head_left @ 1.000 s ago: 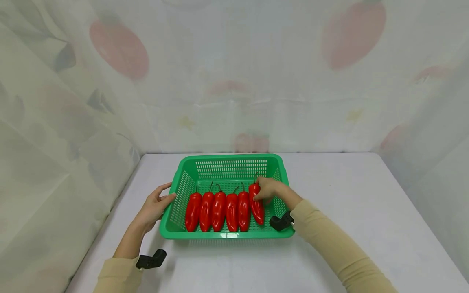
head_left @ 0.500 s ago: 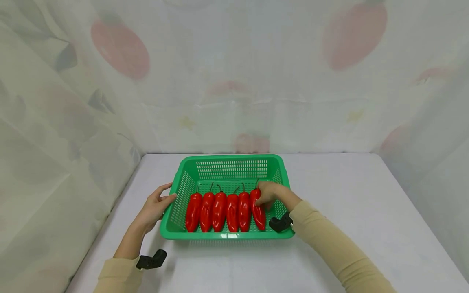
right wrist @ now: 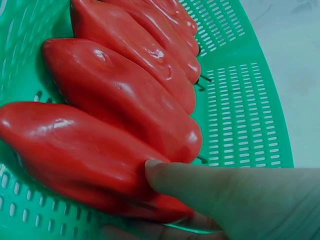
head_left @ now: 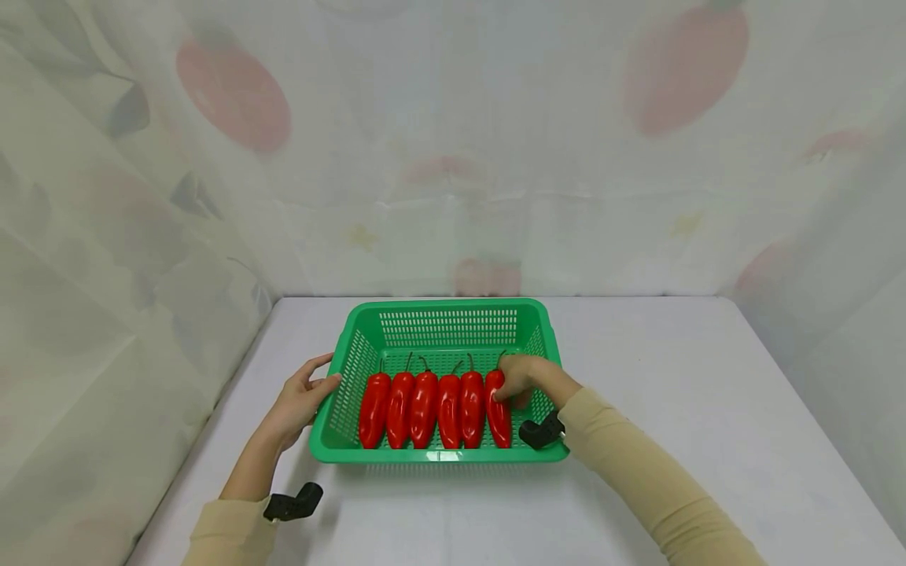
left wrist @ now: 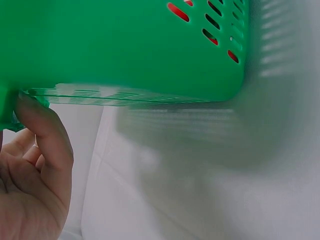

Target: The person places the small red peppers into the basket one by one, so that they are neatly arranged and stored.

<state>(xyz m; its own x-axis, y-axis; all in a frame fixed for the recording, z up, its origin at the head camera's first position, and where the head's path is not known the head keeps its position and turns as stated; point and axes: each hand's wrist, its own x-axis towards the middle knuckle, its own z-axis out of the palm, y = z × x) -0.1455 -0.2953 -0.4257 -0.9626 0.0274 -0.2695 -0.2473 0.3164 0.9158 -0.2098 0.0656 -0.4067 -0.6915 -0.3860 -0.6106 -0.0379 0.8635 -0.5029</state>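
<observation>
A green plastic basket (head_left: 439, 455) stands on the white table with several glossy red chili peppers (head_left: 423, 409) lying side by side in it, stems to the back. My right hand (head_left: 522, 377) reaches over the right side and holds the rightmost red chili pepper (head_left: 499, 420) near its stem end. In the right wrist view the thumb presses on this pepper (right wrist: 75, 150), and the fingers are partly hidden on its other side. At the left my left hand (head_left: 300, 399) grips the basket's rim; the left wrist view shows its curled fingers (left wrist: 47, 130) at the rim.
The white tabletop (head_left: 658, 377) extends to the right and in front of the basket. A patterned pale curtain (head_left: 439, 157) hangs behind and along both sides. Black wrist mounts (head_left: 293, 503) sit at both sleeves.
My right hand has brought the rightmost chili pepper toward the basket's front, and the pepper stands straighter in line with the row. The left hand has stayed on the rim.
</observation>
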